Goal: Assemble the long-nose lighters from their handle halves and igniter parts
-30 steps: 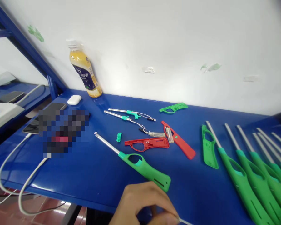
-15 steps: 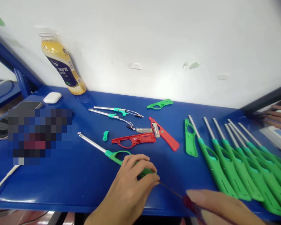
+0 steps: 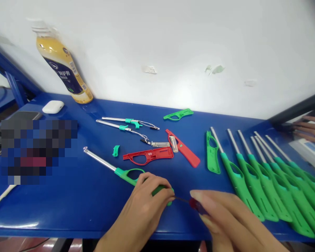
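Observation:
My left hand (image 3: pixel 144 206) is closed round the handle of a green gas lighter (image 3: pixel 130 176), whose metal tube points to the upper left. The handle's end sticks out by my thumb. In my closed right hand (image 3: pixel 223 217) is a screwdriver (image 3: pixel 195 204) with a dark red handle and a thin shaft. Its shaft reaches to the handle end by my left fingertips; the tip is hidden there. Beyond my left hand lie a red half shell (image 3: pixel 151 155), a red shell piece (image 3: pixel 186 150) and a small green trigger (image 3: pixel 116 151).
Several green gas lighters (image 3: pixel 265 182) line the right side, with a green half shell (image 3: pixel 212 154) beside them. Two metal tubes with wires (image 3: pixel 112 124) lie farther back. A juice bottle (image 3: pixel 65 70) leans on the wall. At the right edge, another person's hand (image 3: pixel 311 127) touches a white box.
My right hand has moved left and slightly up with the screwdriver, closer to my left hand. The left hand still grips the lighter. The view has shifted slightly.

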Motion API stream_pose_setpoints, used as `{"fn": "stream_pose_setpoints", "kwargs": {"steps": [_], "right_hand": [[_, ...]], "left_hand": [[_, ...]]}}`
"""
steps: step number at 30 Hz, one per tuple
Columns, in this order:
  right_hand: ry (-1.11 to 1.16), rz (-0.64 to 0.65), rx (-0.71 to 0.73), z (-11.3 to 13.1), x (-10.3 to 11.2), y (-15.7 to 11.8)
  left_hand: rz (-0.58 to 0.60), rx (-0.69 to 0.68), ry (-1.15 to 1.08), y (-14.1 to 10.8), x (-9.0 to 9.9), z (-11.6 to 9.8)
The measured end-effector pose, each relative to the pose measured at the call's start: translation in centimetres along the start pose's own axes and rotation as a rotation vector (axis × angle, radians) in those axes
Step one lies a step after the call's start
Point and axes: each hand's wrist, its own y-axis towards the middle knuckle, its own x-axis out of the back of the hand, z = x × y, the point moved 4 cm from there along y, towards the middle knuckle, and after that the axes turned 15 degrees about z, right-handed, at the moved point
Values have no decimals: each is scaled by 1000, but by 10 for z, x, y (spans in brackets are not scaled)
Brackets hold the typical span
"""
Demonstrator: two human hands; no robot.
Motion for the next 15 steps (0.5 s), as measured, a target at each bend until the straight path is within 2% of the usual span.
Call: {"fn": "stream_pose_setpoints", "kwargs": {"steps": [5,9,13,15], "right_hand": [[5,-1,18,-5,0,7],[32,50,18,-2,-3,12],[120,-77,-27,0,-8,12],[148,-87,-31,1,-12,10]], "left_hand": [[20,17,0,-2,-4,3],[30,27,-7,-2,-5,4],[20,33,-12,0,-3,4],[27,36,-18,-2,1,3]]}}
